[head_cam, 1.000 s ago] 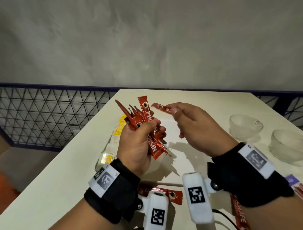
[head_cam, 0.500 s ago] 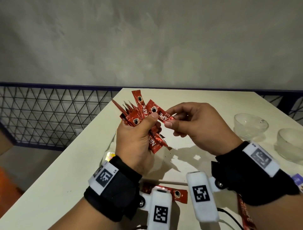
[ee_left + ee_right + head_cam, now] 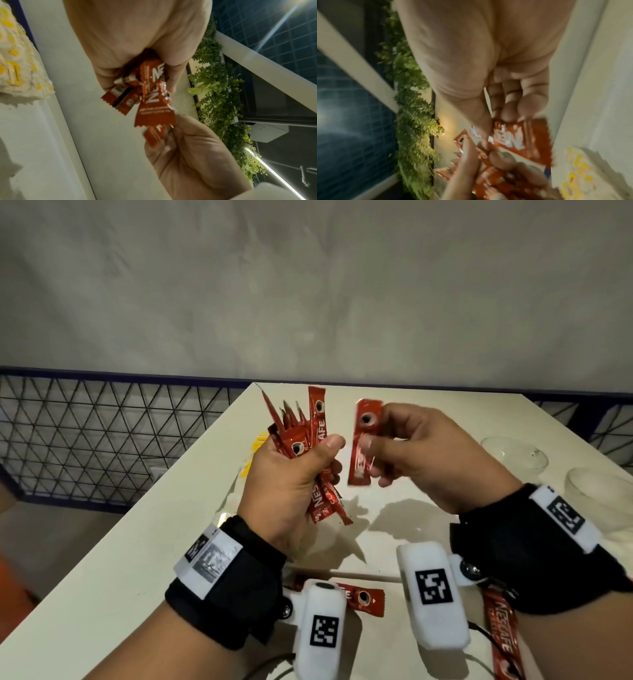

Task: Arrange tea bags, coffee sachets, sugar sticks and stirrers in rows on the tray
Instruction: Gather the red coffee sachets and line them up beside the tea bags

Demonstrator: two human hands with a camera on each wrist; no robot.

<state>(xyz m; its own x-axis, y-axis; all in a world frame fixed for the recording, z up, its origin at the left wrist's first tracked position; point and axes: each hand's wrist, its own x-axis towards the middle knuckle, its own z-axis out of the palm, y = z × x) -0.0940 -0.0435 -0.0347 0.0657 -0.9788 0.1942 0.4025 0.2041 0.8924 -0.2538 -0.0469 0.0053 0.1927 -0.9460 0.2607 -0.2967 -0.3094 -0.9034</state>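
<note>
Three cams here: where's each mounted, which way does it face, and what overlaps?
Head: on the head, facing forward and down at the table; shows both forearms, left hand gripping a sachet bundle, right hand pinching one sachet.
Left wrist: on the left wrist, looking along the palm at the bundle's lower ends; the right hand shows below.
Right wrist: on the right wrist, looking along the palm; blurred, fingers on the sachet.
Shared: all three show both hands, red sachets, yellow-printed packets.
</note>
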